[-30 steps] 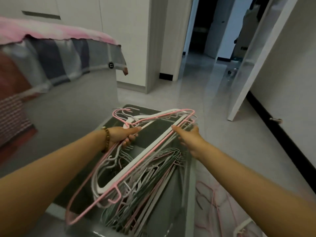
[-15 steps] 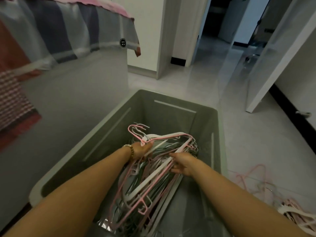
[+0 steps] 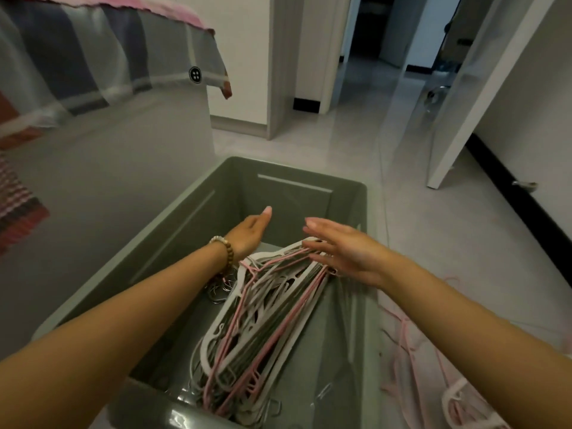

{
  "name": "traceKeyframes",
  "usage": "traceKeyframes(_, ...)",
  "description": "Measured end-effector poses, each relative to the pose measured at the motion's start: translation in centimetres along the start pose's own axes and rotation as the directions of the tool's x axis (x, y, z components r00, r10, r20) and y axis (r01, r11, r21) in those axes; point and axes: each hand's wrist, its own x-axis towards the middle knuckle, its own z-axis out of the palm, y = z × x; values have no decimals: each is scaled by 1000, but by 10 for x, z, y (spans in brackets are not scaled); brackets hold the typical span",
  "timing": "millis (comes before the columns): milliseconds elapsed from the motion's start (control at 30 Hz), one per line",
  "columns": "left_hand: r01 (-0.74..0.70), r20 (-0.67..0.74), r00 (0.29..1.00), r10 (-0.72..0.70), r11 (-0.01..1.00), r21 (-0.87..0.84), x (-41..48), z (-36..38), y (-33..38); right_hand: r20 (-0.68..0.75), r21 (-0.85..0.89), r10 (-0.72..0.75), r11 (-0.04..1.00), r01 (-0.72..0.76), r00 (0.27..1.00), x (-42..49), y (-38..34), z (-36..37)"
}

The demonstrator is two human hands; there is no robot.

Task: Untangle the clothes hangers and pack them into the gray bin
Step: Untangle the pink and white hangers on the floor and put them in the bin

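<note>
The gray bin [image 3: 294,193] is seen on the floor [image 3: 433,243] at 6 o'clock of the view, beside the bed, and the packed hangers [image 3: 272,308] are laid inside it as one slanted bundle of pink, white and dark green wire, running from 6 o'clock up toward 12 o'clock along the bin's length. A cluster of metal hooks is visible at the bundle's 9 o'clock side, under the left wrist.

Half a second ago the bundle was gripped at its far end by both hands; it has since been let go and now rests in the bin. The left hand [image 3: 250,232] has been lifted clear of the pile. It is held flat with the fingers [image 3: 266,212] straight and nothing in them, pointing toward 1 o'clock. A beaded bracelet [image 3: 224,247] is worn on that wrist. The right hand [image 3: 343,252] is likewise spread wide with nothing held; its fingers [image 3: 322,226] are extended toward 9 o'clock over the far end of the bundle. The lowest fingers lie right at the hanger ends, but whether they touch cannot be told, since the hand is blurred.

More loose hangers [image 3: 414,351] — pink and white — are left on the floor at 4 o'clock, just outside the bin's right wall. A plaid bed cover [image 3: 108,57] hangs at 10 o'clock, and an open white door [image 3: 483,88] stands at 2 o'clock.
</note>
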Motion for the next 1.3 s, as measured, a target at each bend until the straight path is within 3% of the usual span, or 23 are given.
traceKeyframes(100,-169,-23,985,170,985,18,-3,23,50,-38,60,-121,991,123,992,-38,-18,-56)
traceKeyframes(233,-294,64,954,292,956,20,-7,81,104,-211,26,-158,986,167,965,-86,-4,-136)
traceKeyframes(367,-332,157,935,318,941,72,-9,152,129,-348,-10,-103,994,106,932,-125,43,-199)
traceKeyframes(467,-333,75,942,328,877,346,-13,201,133,-430,-89,-47,996,10,902,-151,86,-235)
traceKeyframes(533,-358,102,934,344,882,308,-18,235,129,-481,-158,-8,984,-78,876,-167,116,-256)
traceKeyframes(667,-282,307,926,219,943,178,-30,309,104,-569,-253,22,946,-201,822,-192,172,-292)
traceKeyframes(800,-226,444,891,93,940,257,-44,366,60,-632,-328,24,898,-295,775,-202,227,-323)
traceKeyframes(933,-237,503,864,-13,871,430,-49,400,18,-717,-455,-18,770,-448,697,-202,275,-347)
traceKeyframes(967,-228,516,855,-40,866,444,-49,406,9,-725,-462,0,742,-486,689,-201,285,-348)
traceKeyframes(1033,-219,549,834,-61,876,429,-53,417,0,-672,-513,35,699,-499,740,-198,303,-339)
traceKeyframes(1133,-250,535,845,-22,867,430,-62,432,0,-612,-438,71,799,-412,788,-189,321,-310)
traceKeyframes(1200,-173,461,886,-43,893,416,-64,439,3,-642,-335,54,877,-343,765,-186,326,-296)
traceKeyframes(1300,-70,400,916,-43,962,264,-63,442,5,-705,-221,34,938,-265,709,-195,322,-292)
